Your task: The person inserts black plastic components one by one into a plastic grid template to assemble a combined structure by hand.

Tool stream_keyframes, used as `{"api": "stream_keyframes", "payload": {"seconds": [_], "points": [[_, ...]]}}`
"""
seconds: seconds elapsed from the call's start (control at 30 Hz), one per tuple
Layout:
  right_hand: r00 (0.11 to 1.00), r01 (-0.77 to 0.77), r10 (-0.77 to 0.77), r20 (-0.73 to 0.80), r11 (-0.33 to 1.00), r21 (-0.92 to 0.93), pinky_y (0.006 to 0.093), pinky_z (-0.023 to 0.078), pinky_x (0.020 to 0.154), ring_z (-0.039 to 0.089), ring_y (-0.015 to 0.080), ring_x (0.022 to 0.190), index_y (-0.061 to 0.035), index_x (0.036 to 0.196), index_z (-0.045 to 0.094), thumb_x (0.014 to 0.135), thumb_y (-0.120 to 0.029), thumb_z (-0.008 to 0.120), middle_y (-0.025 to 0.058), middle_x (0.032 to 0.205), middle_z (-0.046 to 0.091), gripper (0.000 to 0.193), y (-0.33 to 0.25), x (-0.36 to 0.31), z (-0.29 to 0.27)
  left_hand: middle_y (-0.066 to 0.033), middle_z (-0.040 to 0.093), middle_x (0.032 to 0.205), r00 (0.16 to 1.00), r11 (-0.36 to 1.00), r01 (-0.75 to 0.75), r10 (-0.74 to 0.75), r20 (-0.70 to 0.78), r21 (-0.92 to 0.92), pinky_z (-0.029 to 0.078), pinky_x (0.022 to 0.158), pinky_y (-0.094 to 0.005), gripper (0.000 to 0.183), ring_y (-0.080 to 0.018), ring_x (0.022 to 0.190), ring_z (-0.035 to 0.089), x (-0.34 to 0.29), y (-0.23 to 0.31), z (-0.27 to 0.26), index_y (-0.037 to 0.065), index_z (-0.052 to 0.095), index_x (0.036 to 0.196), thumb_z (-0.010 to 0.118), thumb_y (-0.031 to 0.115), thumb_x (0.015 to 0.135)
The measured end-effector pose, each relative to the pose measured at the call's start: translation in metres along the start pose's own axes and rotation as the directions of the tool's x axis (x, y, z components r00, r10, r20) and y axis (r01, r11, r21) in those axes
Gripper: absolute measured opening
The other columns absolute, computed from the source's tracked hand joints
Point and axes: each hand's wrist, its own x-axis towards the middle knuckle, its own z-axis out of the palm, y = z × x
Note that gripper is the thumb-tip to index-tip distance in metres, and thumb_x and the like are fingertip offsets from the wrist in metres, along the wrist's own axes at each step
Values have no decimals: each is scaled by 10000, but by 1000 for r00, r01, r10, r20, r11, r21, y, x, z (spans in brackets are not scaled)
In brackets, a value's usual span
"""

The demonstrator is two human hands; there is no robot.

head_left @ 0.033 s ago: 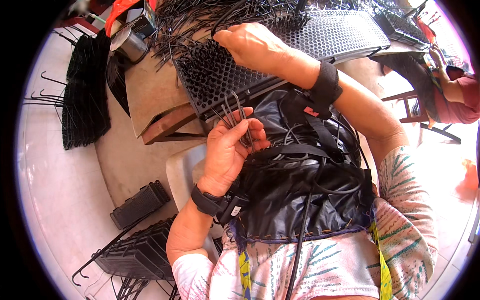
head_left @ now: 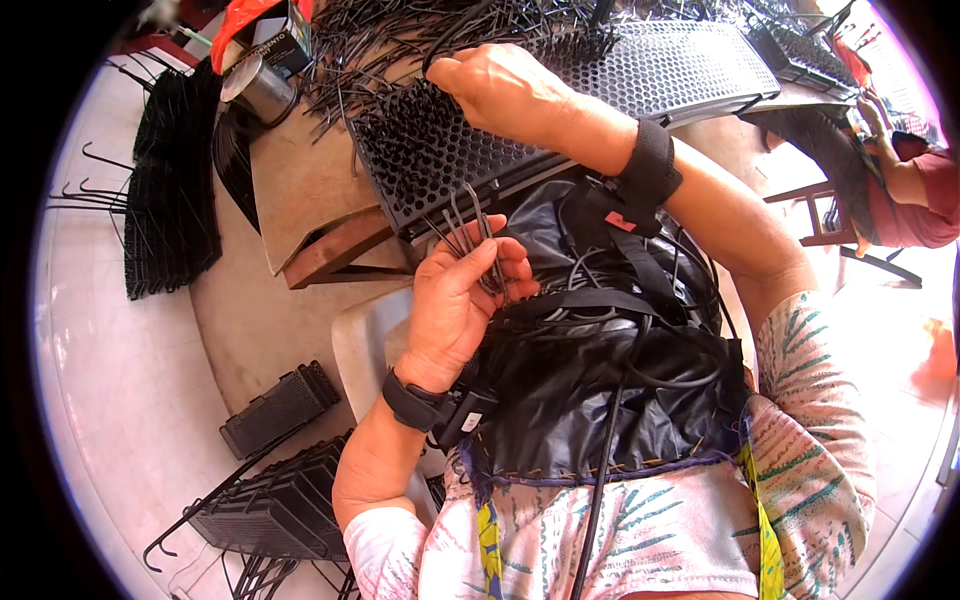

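My left hand [head_left: 460, 285] is closed around several thin dark strips [head_left: 462, 222], whose bent upper ends stick up past the thumb. They stand beside the near left edge of a black honeycomb panel [head_left: 440, 170] with rows of holes. Short black pieces crowd many holes on the panel's left side. Over its far left part, my right hand [head_left: 505, 88] is closed with fingertips pinched, and a thin curved black strip [head_left: 430, 52] shows at them. The fingertips themselves are partly hidden by the hand.
Loose black strips [head_left: 350, 60] pile up behind the panel on the table [head_left: 300, 175]. A metal cup [head_left: 260, 90] and a dark box [head_left: 283, 42] stand at the far left. Stacked black racks [head_left: 270, 500] sit on the floor. Another person [head_left: 905, 195] sits at the right.
My right hand has shifted very slightly; the left hand and its strips stay in place.
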Motion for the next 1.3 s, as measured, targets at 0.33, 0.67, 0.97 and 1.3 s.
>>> {"api": "stream_keyframes", "payload": {"seconds": [0.33,0.67,0.97,1.3], "points": [[991,-112,99,87,980,162,374,441,530,558,334,605,22,705,531,698,-164,605,164,600,536,200,0,3,-7,-112,575,850,1000,999,-15,15,-9,38,509,664,-338,244,-184,723,575,1,-1,0,-10,479,1051,496,104,836],[847,-532,374,378,597,601,211,432,479,546,78,532,26,803,584,701,-53,613,60,616,589,132,-47,-35,-47,-125,583,840,995,995,-81,77,58,65,512,644,-323,211,-186,703,585,5,-5,0,-25,493,1021,490,93,846],[867,-493,406,288,781,382,177,400,437,507,53,502,23,810,589,718,-45,617,29,613,574,118,-24,-24,-46,-124,584,846,997,995,-76,76,-2,69,511,652,-312,204,-187,707,585,5,-3,-2,-26,490,1007,494,99,846],[642,-765,425,639,412,494,213,433,450,529,82,483,32,805,580,696,-30,607,53,587,577,129,-54,-35,-48,-125,590,806,992,985,-112,103,72,130,512,639,-314,150,-186,693,589,7,-6,-5,-21,511,899,516,115,837]]}}
